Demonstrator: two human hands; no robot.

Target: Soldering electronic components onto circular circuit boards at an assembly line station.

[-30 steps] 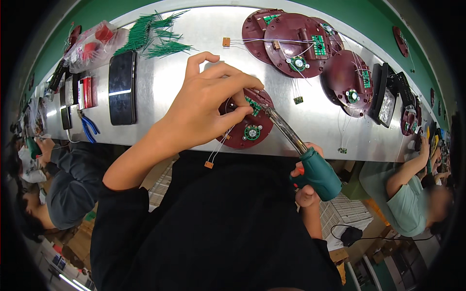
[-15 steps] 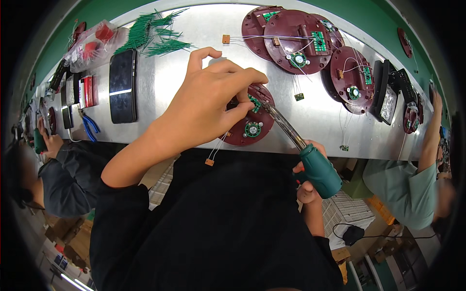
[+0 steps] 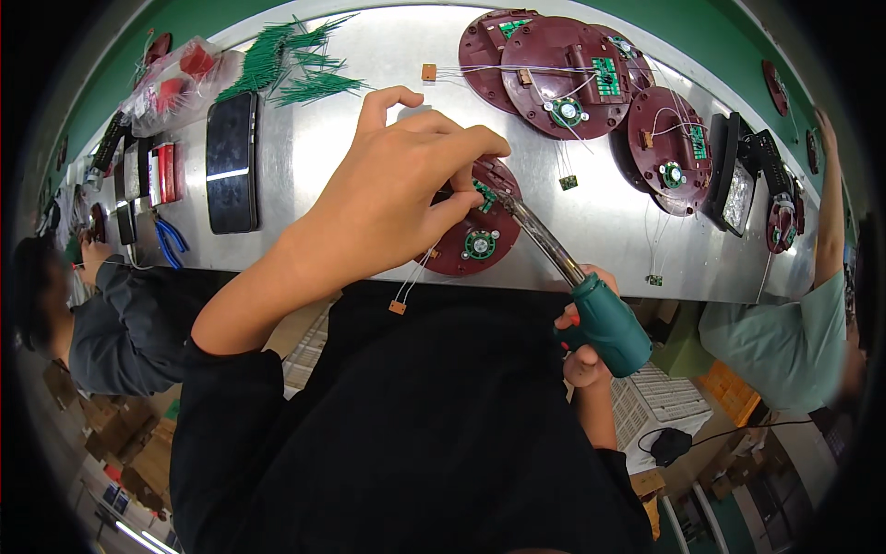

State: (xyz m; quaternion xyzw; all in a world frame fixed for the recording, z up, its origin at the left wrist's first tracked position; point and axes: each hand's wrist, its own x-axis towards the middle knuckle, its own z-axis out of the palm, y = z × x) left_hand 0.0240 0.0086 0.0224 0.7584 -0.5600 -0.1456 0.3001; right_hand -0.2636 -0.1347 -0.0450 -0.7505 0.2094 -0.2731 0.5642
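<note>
In front of me, at the bench's near edge, lies a round maroon plastic cover (image 3: 504, 225) with a small green circuit board (image 3: 484, 198) and a round speaker (image 3: 480, 245). My left hand (image 3: 392, 189) reaches over it, thumb and fingers closed in a pinch beside the board; whatever they hold is hidden. My right hand (image 3: 583, 367) is wrapped around the green handle of a soldering gun (image 3: 611, 325). Its metal barrel slants up to the left, with the tip at the circuit board. A small orange-brown piece (image 3: 397, 307) hangs on thin wires over the bench edge.
More maroon covers (image 3: 544, 78) with wired boards are stacked at the far right. Green wires (image 3: 268, 60), a phone (image 3: 233, 166), blue-handled pliers (image 3: 169, 242) and a plastic bag (image 3: 175, 92) lie left. A black tray (image 3: 736, 175) stands right. Co-workers sit at both sides.
Both my hands and the soldering gun hold nearly the same place. The co-worker on the right has raised a hand higher, and the one on the left has shifted slightly.
</note>
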